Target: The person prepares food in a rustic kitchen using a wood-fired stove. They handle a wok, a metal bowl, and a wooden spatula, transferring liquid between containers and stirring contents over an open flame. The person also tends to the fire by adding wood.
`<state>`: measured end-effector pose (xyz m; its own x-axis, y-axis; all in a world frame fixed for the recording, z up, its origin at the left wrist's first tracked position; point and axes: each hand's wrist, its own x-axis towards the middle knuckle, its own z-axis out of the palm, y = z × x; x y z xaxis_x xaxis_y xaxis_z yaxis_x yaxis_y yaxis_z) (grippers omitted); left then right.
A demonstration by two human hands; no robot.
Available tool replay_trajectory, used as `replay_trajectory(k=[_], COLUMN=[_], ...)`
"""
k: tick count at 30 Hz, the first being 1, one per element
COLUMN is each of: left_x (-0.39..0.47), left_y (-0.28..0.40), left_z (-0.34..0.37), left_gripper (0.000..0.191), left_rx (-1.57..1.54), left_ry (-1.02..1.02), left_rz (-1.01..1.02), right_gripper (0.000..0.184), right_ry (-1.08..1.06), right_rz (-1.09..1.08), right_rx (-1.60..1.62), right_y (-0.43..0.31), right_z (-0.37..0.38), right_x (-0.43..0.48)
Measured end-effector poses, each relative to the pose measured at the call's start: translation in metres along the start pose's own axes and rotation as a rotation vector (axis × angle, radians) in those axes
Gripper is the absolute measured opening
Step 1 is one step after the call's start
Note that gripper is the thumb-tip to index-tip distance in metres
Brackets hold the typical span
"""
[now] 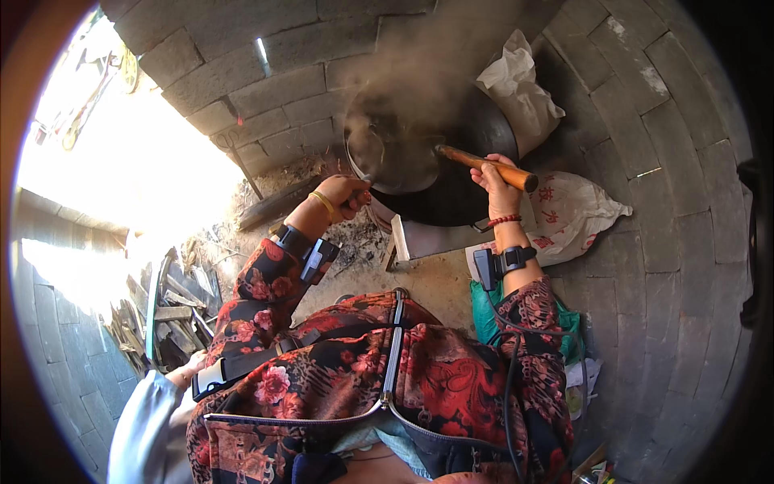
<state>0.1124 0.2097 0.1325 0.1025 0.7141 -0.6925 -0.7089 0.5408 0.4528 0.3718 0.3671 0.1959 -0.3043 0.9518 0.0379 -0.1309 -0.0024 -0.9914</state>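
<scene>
Ahead of me a large dark wok (493,130) sits on a stove, with steam or smoke rising over it. My right hand (500,181) grips the thick wooden handle (484,164) of a tool; its far end reaches into the wok and is blurred by the steam. At the wok's near left, my left hand (349,195) has its fingers curled at the rim of a round metal pan or lid (402,175), which lies partly over the wok. The steam hides what the wok holds.
Crumpled plastic sacks (526,97) (565,212) lie right of the wok. Split firewood (178,308) is heaped at the left, and metal tongs (242,163) lean on the block wall (272,91). Ash covers the ground near my left hand. Another person's sleeve (145,417) shows at lower left.
</scene>
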Motion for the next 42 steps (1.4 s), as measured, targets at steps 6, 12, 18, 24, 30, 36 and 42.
replay_trajectory(k=[6, 12, 18, 24, 30, 36, 42], left_x=[0.001, 0.004, 0.009, 0.025, 0.035, 0.035, 0.035], left_y=[-0.007, 0.002, 0.013, -0.005, -0.005, 0.002, -0.004], left_z=[0.006, 0.019, 0.026, 0.030, 0.028, 0.025, 0.018], left_gripper=[0.018, 0.019, 0.019, 0.021, 0.020, 0.013, 0.012], left_rx=[0.078, 0.160, 0.157, 0.169, 0.155, 0.177, 0.117], left_ry=[0.046, 0.012, 0.007, -0.011, -0.067, -0.026, -0.153], left_rz=[-0.002, 0.089, 0.021, 0.115, 0.188, 0.198, 0.185], right_gripper=[0.018, 0.018, 0.021, 0.022, 0.027, 0.029, 0.018], right_ry=[-0.004, -0.033, 0.065, -0.027, -0.327, -0.657, -0.705], right_rz=[-0.040, -0.124, -0.106, -0.151, -0.522, -0.612, -0.861], right_rx=[-0.063, -0.153, -0.055, -0.247, -0.770, -1.116, -1.436], right_y=[-0.027, -0.053, -0.060, -0.073, -0.103, -0.137, -0.155], right_z=[-0.005, -0.003, -0.006, -0.022, 0.001, 0.039, 0.047], right_x=[-0.022, -0.027, -0.023, -0.056, -0.089, -0.111, -0.129])
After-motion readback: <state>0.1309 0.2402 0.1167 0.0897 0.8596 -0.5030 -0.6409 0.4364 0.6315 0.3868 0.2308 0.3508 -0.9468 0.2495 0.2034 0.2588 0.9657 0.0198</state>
